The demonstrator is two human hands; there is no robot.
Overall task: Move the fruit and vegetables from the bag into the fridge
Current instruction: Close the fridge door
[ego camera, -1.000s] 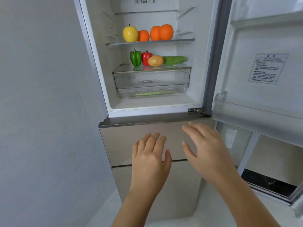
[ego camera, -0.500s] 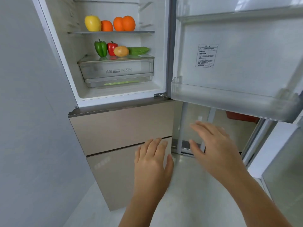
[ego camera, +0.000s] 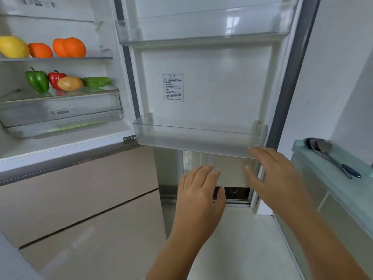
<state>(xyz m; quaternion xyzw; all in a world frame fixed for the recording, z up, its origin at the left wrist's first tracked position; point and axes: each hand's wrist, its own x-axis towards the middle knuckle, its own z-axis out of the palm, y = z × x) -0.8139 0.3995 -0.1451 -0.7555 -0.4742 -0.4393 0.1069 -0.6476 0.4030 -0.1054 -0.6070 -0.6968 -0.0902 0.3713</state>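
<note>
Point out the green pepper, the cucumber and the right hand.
green pepper (ego camera: 37, 80), head view, front of its body.
cucumber (ego camera: 96, 81), head view, middle of its visible length.
right hand (ego camera: 276, 178), head view, back of the hand.

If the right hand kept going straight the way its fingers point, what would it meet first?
Probably the lower door bin of the open fridge door: the right hand has its fingertips right at that bin's bottom right edge, though depth is unclear.

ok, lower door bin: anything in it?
Empty. The lower door bin is clear plastic and only the white door liner shows through it. Both hands hang open below it, holding nothing.
</note>
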